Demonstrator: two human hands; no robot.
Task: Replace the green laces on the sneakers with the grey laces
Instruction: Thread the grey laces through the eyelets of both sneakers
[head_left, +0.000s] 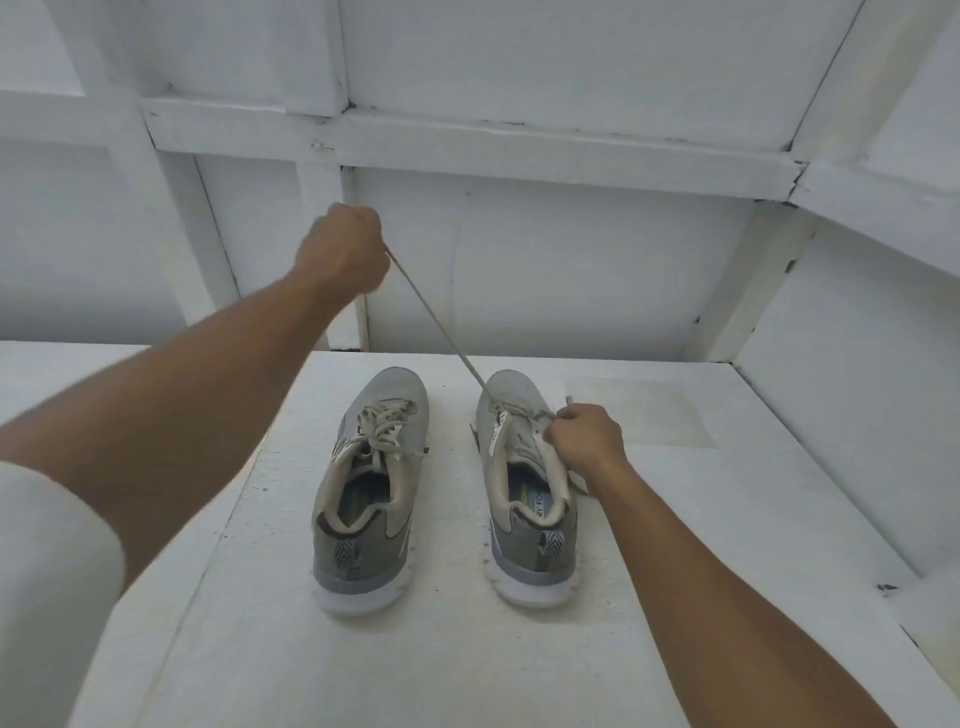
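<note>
Left grip: the left grip (343, 249), a bare hand, is fisted round one end of a pale lace (441, 332), raised high above and to the left of the right sneaker (524, 519).
Lace: pulled taut in a straight line from that fist down to the front eyelets of the right sneaker. It reads grey-beige, and I cannot tell for sure whether it is the green or the grey one.
Right grip: the right grip (587, 434) sits at the right sneaker's lacing, on its right side. The fingers are curled and pinch the other run of the lace, and a tip pokes out above them.
Left sneaker: the left sneaker (374, 519) stands just left of the right sneaker on the white worktop (519, 665), heels toward the person. It is fully threaded with a knotted lace (384, 423) of similar pale tint.
Progress: as I judge it, the left sneaker looks done. The right sneaker is mid-lacing, with only its front eyelets threaded, so its upper eyelets and the knot remain.
</note>
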